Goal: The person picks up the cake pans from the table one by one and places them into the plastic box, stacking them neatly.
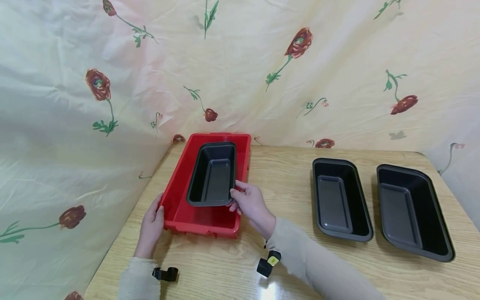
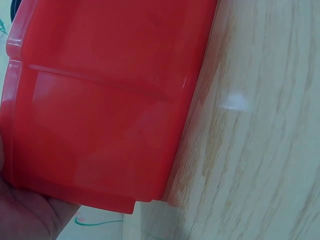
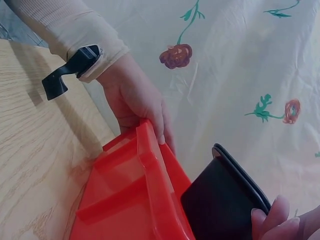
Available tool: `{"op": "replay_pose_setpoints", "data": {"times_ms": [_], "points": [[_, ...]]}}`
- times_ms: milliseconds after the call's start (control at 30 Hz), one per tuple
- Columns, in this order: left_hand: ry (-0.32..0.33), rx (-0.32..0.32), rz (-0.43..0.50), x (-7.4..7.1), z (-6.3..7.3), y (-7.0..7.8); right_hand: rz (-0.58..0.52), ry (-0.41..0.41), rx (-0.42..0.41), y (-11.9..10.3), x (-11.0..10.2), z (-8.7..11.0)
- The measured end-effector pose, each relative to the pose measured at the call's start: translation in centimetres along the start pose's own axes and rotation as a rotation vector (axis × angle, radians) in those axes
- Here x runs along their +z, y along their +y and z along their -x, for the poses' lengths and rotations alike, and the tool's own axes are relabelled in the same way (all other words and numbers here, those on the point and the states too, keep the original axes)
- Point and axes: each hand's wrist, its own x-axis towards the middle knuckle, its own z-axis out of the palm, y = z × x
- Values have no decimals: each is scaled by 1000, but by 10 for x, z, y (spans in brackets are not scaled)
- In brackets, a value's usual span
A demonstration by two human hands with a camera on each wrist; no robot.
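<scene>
A dark loaf pan point(image 1: 215, 175) is over the red tray point(image 1: 180, 183), tilted, with its near end raised above the tray's floor in the right wrist view. My right hand point(image 1: 253, 204) pinches the pan's near right corner between thumb and fingers. In the right wrist view, fingertips point(image 3: 275, 215) lie against the rim of that loaf pan point(image 3: 217, 205). My left hand point(image 1: 151, 223) grips the tray's near left corner, thumb on the rim. The left wrist view shows part of this hand point(image 2: 30, 215) at the end of the red tray point(image 2: 100, 125).
Two more dark loaf pans stand on the wooden table point(image 1: 285, 179) to the right: one pan point(image 1: 333, 204) nearer the tray, another pan point(image 1: 401, 212) by the right edge. Flowered cloth point(image 1: 240, 75) hangs behind the table and along its left side.
</scene>
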Motion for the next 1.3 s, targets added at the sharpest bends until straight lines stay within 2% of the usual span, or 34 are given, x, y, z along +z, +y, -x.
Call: {"op": "replay_pose_setpoints", "data": {"times_ms": [300, 533, 1000, 1300], "points": [[5, -5, -3, 0, 0, 2, 19, -7, -1, 3, 6, -3], [14, 15, 1, 1, -2, -1, 40, -11, 28, 3, 9, -4], [14, 5, 7, 1, 0, 0, 95, -24, 69, 2, 12, -8], [14, 18, -1, 1, -1, -1, 131, -19, 66, 2, 14, -10]]}}
